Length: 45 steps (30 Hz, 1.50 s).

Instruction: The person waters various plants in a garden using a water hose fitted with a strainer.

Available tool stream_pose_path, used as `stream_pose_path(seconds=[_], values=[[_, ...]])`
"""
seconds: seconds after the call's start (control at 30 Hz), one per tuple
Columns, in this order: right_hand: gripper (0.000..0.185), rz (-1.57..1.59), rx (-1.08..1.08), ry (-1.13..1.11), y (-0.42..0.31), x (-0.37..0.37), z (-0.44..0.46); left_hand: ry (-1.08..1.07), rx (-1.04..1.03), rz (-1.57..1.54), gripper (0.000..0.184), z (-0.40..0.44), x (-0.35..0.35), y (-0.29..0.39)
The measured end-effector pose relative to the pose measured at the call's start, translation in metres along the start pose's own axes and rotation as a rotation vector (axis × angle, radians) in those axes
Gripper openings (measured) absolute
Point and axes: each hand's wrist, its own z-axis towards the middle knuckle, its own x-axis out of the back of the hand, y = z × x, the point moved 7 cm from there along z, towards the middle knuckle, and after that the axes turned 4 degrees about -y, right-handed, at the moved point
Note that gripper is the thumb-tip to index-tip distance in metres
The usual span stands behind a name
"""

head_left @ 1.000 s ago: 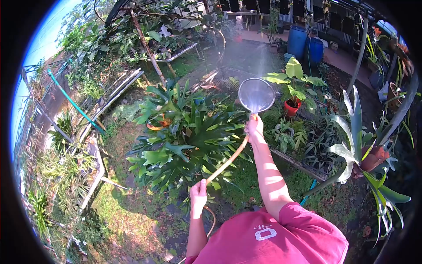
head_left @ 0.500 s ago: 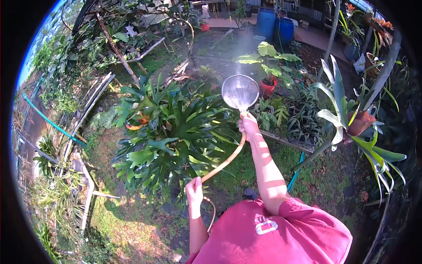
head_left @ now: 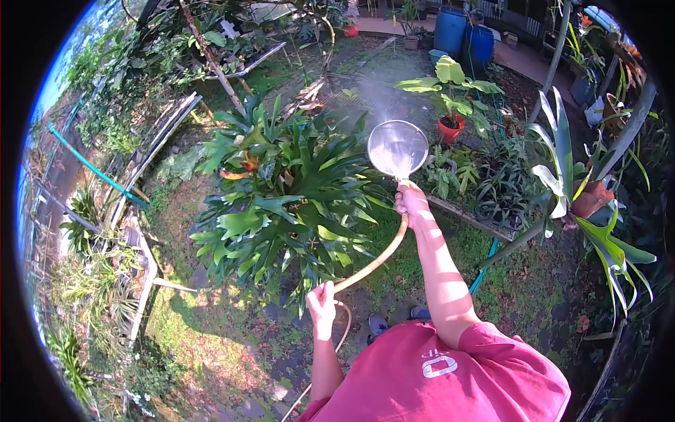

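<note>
At arm's length my right hand [head_left: 411, 200] is closed around the end of a tan garden hose [head_left: 376, 266], just below a wide round watering rose [head_left: 398, 148]. Fine spray drifts from the far side of this head. My left hand [head_left: 322, 302] grips the hose farther back, near my body, and the rest of the hose hangs down past it. Close in front and to the left spreads a big leafy staghorn fern [head_left: 281, 211], its fronds near both hands.
Beyond the spray stands a light-green plant in a red pot [head_left: 450, 131]. Blue barrels [head_left: 450, 35] are at the back. A hanging strap-leaved plant [head_left: 562, 162] and slanted poles [head_left: 626, 130] are on the right. Wooden rails [head_left: 151, 155] line the left.
The view has shifted, so most of the scene sits slightly right and lower. Spray from the watering rose now drifts a little more leftward. Both hands keep their hold on the hose.
</note>
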Motion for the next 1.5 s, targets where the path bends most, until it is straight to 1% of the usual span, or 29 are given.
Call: stream_pose_path(seconds=[0.07,0.1,0.2,0.23,0.27,0.33,0.37,0.47,0.5,0.6,0.63,0.73,0.87,0.9,1.0,1.03,1.07,1.13,1.17,1.23,1.3,1.33,1.4,1.47,1.5], values=[[0.002,0.058,0.014,0.029,0.011,0.001,0.001,-0.025,0.019,0.009,0.044,-0.007,0.006,0.015],[0.002,0.006,-0.019,0.030,0.018,0.006,0.001,0.053,-0.037,0.087,0.047,-0.011,0.008,0.018],[0.003,-0.013,-0.099,-0.051,0.035,0.028,0.000,-0.004,-0.016,0.193,0.047,-0.029,-0.005,0.026],[0.005,0.011,-0.071,0.019,0.037,0.045,0.000,-0.023,-0.041,0.273,0.047,-0.032,-0.007,0.015],[0.007,0.089,-0.039,0.101,0.038,0.065,-0.002,-0.026,-0.027,0.285,0.047,-0.036,-0.015,0.002],[0.009,0.125,0.004,0.116,0.046,0.108,0.012,-0.038,0.002,0.314,0.046,-0.042,-0.030,-0.004],[0.009,0.124,-0.010,0.093,0.046,0.122,0.014,-0.053,0.094,0.366,0.046,-0.047,-0.040,-0.004],[0.008,0.099,-0.158,0.028,0.039,0.135,0.009,-0.058,0.166,0.269,0.045,-0.056,-0.073,0.030],[0.007,0.082,-0.192,0.028,0.034,0.136,0.008,-0.053,0.094,0.355,0.047,-0.054,-0.073,0.009],[0.006,0.070,-0.136,0.078,0.020,0.146,0.016,-0.029,0.074,0.413,0.048,-0.062,-0.090,0.027],[0.006,0.095,-0.118,0.124,0.015,0.149,0.019,-0.008,0.007,0.450,0.048,-0.064,-0.096,0.036],[0.005,0.101,-0.120,0.069,0.004,0.148,0.025,0.027,0.000,0.459,0.048,-0.072,-0.107,0.046],[0.002,0.198,0.005,0.160,-0.017,0.152,0.035,0.052,0.010,0.486,0.050,-0.070,-0.119,0.058],[0.005,0.229,0.062,0.149,-0.026,0.154,0.037,0.018,-0.018,0.525,0.047,-0.065,-0.123,0.063],[0.006,0.158,0.178,0.143,-0.054,0.159,0.040,-0.049,-0.006,0.548,0.043,-0.049,-0.133,0.072],[0.007,0.129,0.119,0.120,-0.061,0.157,0.041,-0.075,0.006,0.506,0.040,-0.044,-0.135,0.072],[0.006,0.106,0.087,0.086,-0.071,0.153,0.044,-0.130,0.044,0.537,0.041,-0.037,-0.135,0.064],[0.007,0.117,0.191,0.087,-0.097,0.136,0.033,-0.148,-0.023,0.512,0.043,-0.027,-0.136,0.076],[0.009,0.134,0.259,0.134,-0.112,0.128,0.024,-0.152,-0.024,0.518,0.044,-0.021,-0.135,0.077],[0.010,0.105,0.320,0.119,-0.128,0.113,0.019,-0.159,-0.018,0.534,0.045,-0.010,-0.127,0.077],[0.011,0.063,0.357,0.103,-0.136,0.098,0.016,-0.181,-0.072,0.504,0.046,0.001,-0.118,0.083],[0.006,0.065,0.366,0.105,-0.139,0.092,0.016,-0.195,-0.097,0.487,0.046,0.007,-0.113,0.086],[0.005,0.126,0.345,0.149,-0.142,0.083,0.009,-0.250,-0.100,0.412,0.049,0.019,-0.104,0.091],[0.005,0.126,0.378,0.233,-0.147,0.078,0.003,-0.318,-0.125,0.378,0.050,0.031,-0.094,0.101],[0.006,0.130,0.395,0.274,-0.149,0.072,-0.002,-0.306,-0.153,0.373,0.051,0.035,-0.090,0.110]])
